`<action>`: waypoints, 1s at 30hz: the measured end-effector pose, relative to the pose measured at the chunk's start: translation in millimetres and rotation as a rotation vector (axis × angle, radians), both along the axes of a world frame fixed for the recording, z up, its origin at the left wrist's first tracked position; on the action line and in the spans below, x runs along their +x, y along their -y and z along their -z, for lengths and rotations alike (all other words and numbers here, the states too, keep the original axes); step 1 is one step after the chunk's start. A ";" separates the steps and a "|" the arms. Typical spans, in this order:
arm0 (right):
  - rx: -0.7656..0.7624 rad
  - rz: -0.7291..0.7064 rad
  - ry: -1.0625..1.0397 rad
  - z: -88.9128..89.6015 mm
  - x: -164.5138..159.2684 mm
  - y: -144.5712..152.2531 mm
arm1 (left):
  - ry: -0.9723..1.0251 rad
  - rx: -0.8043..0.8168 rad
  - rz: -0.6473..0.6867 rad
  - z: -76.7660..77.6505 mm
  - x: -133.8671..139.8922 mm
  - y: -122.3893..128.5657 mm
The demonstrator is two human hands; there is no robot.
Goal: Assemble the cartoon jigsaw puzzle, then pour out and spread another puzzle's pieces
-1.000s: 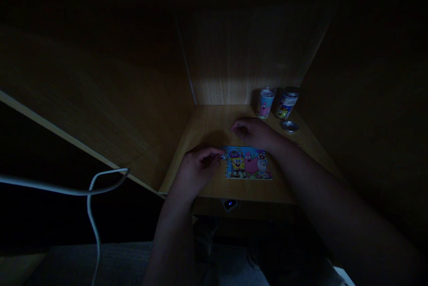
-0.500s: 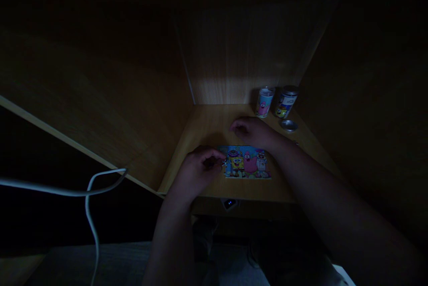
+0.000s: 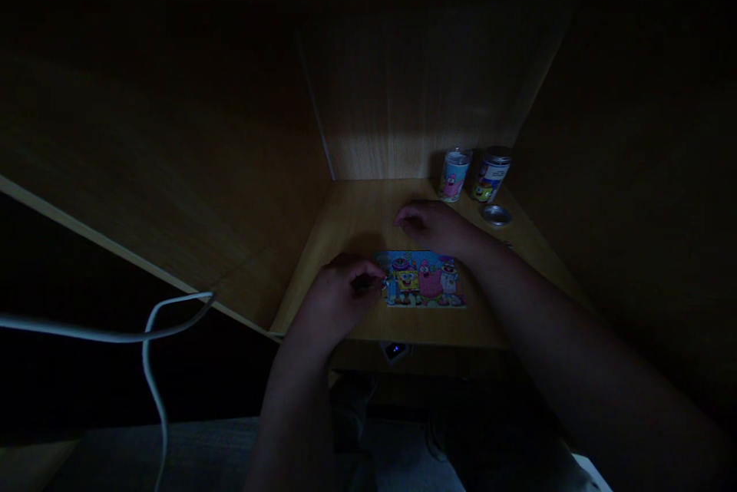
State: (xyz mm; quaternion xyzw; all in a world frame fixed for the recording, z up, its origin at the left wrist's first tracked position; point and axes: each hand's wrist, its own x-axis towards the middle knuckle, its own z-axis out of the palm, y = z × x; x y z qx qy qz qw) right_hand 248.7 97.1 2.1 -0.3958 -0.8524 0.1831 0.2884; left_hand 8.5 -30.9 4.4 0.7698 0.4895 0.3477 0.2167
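A colorful jigsaw puzzle [image 3: 429, 282] with cartoon characters, a yellow square one and a pink one among them, lies flat on the wooden desktop. At its left edge my left hand [image 3: 344, 292] pinches a small puzzle piece [image 3: 385, 285] between thumb and fingertips. The dim light hides whether that piece touches the rest. Just beyond the puzzle's upper edge is my right hand [image 3: 431, 223], its fingers curled inward and the forearm crossing the puzzle's right side. What those fingers hold, if anything, cannot be made out.
At the back right stand a pink-and-blue can [image 3: 454, 176] and a second cartoon can [image 3: 490, 174], with a round metal lid [image 3: 496, 215] in front. Wooden panels [image 3: 380, 116] enclose the desktop. A white cable [image 3: 147, 336] hangs at the left.
Both hands stay almost in place; the left fingertips have shifted very slightly at the puzzle's left edge. The view has moved a little.
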 end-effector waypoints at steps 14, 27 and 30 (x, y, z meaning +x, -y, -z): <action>0.007 -0.011 -0.005 0.8 0.4 -1.2 | -0.076 0.134 0.107 2.2 -9.6 0.1; 0.012 -0.022 0.002 2.2 1.2 -2.6 | -0.120 0.092 0.120 0.4 -8.8 -0.6; 0.016 -0.033 0.000 2.2 1.3 -2.8 | -0.113 0.090 0.125 -0.5 -8.4 -0.5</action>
